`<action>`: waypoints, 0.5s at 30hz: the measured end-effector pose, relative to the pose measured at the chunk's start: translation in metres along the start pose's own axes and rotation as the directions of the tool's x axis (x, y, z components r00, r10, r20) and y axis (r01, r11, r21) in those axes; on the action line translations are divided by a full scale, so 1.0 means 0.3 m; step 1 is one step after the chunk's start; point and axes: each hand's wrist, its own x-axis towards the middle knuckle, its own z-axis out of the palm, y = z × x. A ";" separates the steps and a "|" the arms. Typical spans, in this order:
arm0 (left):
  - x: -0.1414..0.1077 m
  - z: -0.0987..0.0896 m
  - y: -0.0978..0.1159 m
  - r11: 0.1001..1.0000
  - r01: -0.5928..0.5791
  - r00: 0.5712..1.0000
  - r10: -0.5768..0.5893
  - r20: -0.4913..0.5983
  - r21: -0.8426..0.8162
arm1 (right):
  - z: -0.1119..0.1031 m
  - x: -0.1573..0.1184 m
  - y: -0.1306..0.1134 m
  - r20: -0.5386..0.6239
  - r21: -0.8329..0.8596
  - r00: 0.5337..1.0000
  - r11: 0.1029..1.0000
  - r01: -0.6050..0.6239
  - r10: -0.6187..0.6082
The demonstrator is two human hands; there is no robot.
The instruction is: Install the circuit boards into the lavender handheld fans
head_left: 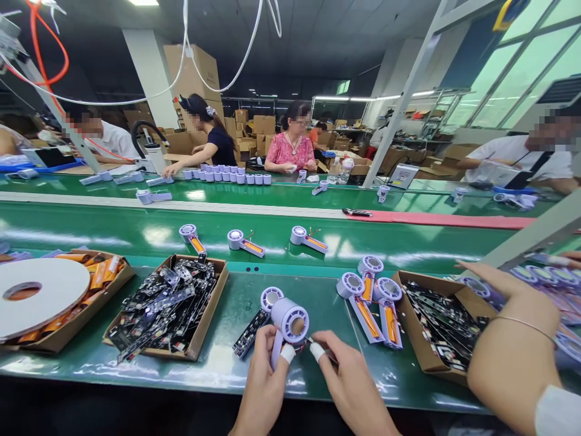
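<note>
Here we enter first the lavender fan housing [289,321], round head uppermost and handle pointing down, held above the green worktop [213,376] at front centre. Its thin red and dark wires [298,349] show just below the head. The left hand [262,387] has a closed grip around the handle, with a white-wrapped thumb [287,353] against it. The right hand [351,380] has a nearly shut grip, thumb and forefinger pinching a thin dark item [321,346], too small to identify, beside the wires. We judge this a sound hold for fine work: the housing is braced by one hand while the other's fingertips work close by.

Next we list a black circuit board [249,333] with a fan head [271,299] lying just beyond the hands. Further out are a cardboard tray of black circuit boards [166,306], a second tray [438,324], and a group of fan heads with orange strips [368,297]. A large white tape roll [40,297] rests on a box [104,297] of orange strips. Finally, a co-worker's hand [512,309] wearing a thin bracelet reaches in at the right.
</note>
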 end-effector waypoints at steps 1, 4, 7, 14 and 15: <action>0.001 -0.002 0.001 1.000 0.000 1.000 0.000 -0.002 0.005 | -0.013 -0.005 -0.004 0.050 -0.088 0.998 0.995 0.041 -0.036; 0.002 -0.007 0.000 1.000 0.015 1.000 -0.015 -0.008 0.023 | -0.041 -0.022 -0.035 0.252 -0.256 0.965 0.957 0.133 -0.067; 0.004 -0.009 -0.005 0.999 0.038 0.999 -0.038 0.003 -0.008 | -0.035 -0.030 -0.077 0.430 -0.260 0.902 0.951 0.170 -0.044; 0.023 -0.026 -0.038 0.882 0.251 0.965 -0.193 0.180 -0.399 | 0.088 -0.031 -0.033 0.298 0.196 0.942 0.955 -0.220 0.156; 0.022 -0.028 -0.044 0.866 0.256 0.963 -0.190 0.191 -0.430 | 0.106 -0.036 -0.017 0.272 0.274 0.940 0.920 -0.280 0.206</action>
